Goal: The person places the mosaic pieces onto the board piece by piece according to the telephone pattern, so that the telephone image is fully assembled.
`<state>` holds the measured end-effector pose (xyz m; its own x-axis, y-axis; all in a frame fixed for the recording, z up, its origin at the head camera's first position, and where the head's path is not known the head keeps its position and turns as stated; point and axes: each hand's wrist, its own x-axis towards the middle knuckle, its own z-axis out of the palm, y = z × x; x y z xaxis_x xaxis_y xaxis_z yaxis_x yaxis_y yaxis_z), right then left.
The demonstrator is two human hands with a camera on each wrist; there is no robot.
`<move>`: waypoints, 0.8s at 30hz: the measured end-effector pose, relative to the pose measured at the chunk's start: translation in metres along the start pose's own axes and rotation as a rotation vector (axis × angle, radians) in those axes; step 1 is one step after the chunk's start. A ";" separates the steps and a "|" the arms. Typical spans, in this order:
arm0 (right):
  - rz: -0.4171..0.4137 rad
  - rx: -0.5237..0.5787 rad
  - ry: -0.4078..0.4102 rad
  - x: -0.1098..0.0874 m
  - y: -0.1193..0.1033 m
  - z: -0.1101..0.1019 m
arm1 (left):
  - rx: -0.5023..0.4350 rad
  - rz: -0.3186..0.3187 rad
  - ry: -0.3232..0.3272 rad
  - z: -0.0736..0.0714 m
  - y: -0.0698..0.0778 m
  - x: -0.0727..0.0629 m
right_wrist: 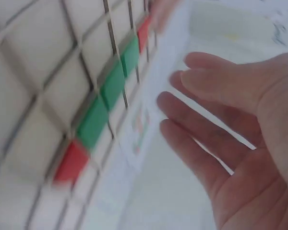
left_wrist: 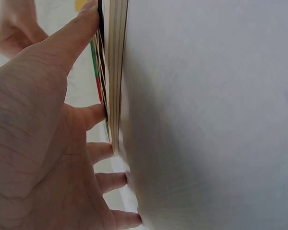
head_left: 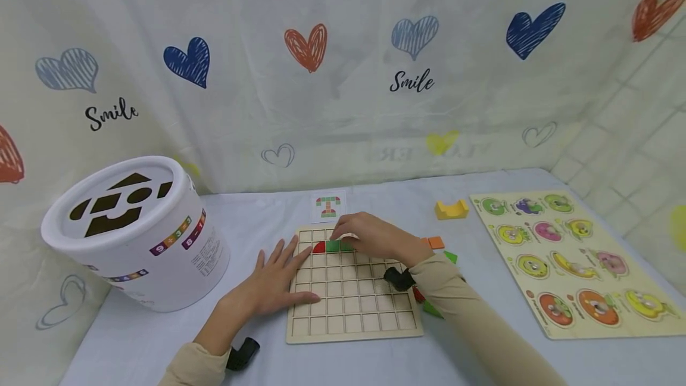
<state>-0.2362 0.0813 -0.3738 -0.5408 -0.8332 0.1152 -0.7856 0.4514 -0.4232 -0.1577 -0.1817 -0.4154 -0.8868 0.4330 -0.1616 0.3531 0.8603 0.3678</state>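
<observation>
A wooden grid board (head_left: 354,321) lies flat on the white-covered table. My left hand (head_left: 272,283) rests spread along its left edge, the thumb and some fingertips touching the board. One row near the top holds a curved red block (head_left: 319,247), green square blocks (head_left: 333,246) and, in the right wrist view, another red block (right_wrist: 71,163) at the other end. Over that row is my right hand (head_left: 370,236), which partly hides it from the head. In the right wrist view its fingers are loosely bent, with nothing between them, just off the board.
A pattern card (head_left: 328,207) lies behind the board. On the left stands a white bucket (head_left: 177,261) with shape cut-outs in its lid. Right of the board are a yellow arch block (head_left: 451,210), orange blocks (head_left: 436,242), green pieces (head_left: 432,310) and a fruit puzzle board (head_left: 581,282).
</observation>
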 end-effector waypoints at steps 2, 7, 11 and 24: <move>0.025 0.012 0.010 -0.013 0.005 -0.008 | 0.003 -0.005 -0.003 0.001 -0.001 0.000; 0.072 0.022 0.024 -0.052 0.023 -0.025 | 0.000 -0.004 -0.006 0.004 -0.002 0.001; 0.144 0.024 0.022 -0.087 0.040 -0.034 | -0.007 0.001 -0.003 0.004 -0.002 0.001; 0.318 0.082 -0.034 -0.159 0.067 -0.039 | -0.014 0.009 0.003 0.004 -0.001 -0.001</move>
<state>-0.2145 0.2564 -0.3849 -0.7438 -0.6653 -0.0635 -0.5513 0.6645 -0.5044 -0.1562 -0.1815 -0.4195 -0.8844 0.4402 -0.1554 0.3573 0.8525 0.3816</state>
